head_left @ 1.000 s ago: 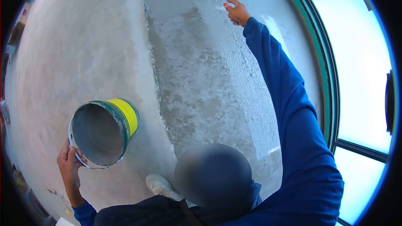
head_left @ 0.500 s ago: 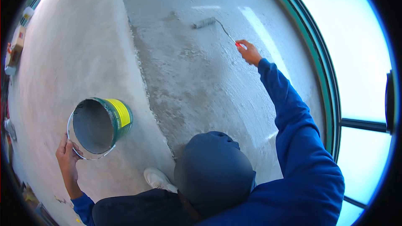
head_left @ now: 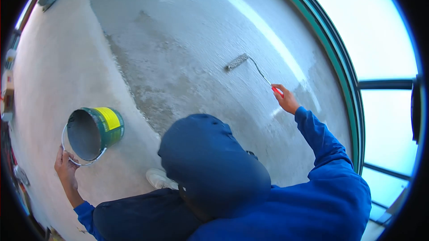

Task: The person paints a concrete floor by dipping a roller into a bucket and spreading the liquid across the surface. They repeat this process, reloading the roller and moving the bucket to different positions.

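My right hand (head_left: 286, 99) is closed round the red handle of a paint roller (head_left: 237, 62). Its grey-coated sleeve lies against the wet grey floor (head_left: 214, 93). At the lower left, my left hand (head_left: 66, 168) grips the wire handle of a dark green bucket (head_left: 111, 127) with a yellow label. The bucket is tilted, its mouth facing left, and its inside is coated grey.
A rough edge separates the wet coating from the paler floor (head_left: 58, 75) on the left. A green-framed window (head_left: 339, 62) curves along the right. Containers (head_left: 7, 91) stand at the far left. A white shoe (head_left: 159, 179) shows beside the dark cap (head_left: 214, 160).
My right hand has drawn the roller back toward me and down. The view has turned, so the bucket, still in my left hand, appears a little farther left.
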Demonstrator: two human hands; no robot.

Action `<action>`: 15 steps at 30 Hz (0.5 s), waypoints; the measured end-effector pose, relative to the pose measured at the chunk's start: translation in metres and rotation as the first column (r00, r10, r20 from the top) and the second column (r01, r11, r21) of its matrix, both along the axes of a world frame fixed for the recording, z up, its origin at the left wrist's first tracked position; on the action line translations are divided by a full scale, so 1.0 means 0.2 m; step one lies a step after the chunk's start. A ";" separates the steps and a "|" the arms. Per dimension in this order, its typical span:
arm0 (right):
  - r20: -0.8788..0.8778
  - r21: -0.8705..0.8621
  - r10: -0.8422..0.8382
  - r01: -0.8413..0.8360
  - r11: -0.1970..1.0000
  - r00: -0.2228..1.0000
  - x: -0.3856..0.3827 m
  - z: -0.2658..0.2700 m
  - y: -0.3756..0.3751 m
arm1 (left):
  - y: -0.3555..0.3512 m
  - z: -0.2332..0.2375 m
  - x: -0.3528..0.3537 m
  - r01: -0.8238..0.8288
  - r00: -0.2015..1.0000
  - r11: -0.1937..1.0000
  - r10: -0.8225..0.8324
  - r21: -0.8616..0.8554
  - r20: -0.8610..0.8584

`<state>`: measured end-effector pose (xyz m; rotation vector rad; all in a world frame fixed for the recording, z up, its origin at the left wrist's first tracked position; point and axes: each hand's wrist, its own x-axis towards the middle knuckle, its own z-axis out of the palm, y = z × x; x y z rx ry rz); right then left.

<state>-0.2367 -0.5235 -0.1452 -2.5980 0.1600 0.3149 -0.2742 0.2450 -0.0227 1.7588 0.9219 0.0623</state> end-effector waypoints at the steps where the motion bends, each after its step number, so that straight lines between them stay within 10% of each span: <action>1: -0.016 0.011 -0.025 0.025 1.000 1.000 -0.13 0.01 -0.04 | 0.01 -0.01 -0.01 0.009 1.000 1.000 -0.009 -0.006 -0.004; 10: -0.057 -0.038 -0.101 0.099 0.994 0.993 -0.92 0.11 -0.41 | 0.06 -0.03 -0.02 0.035 0.999 0.999 -0.034 -0.040 0.025; 15: -0.398 -0.085 -0.550 0.568 0.819 0.734 -1.02 0.41 -0.46 | 0.03 -0.02 -0.01 0.020 1.000 1.000 -0.020 -0.009 0.011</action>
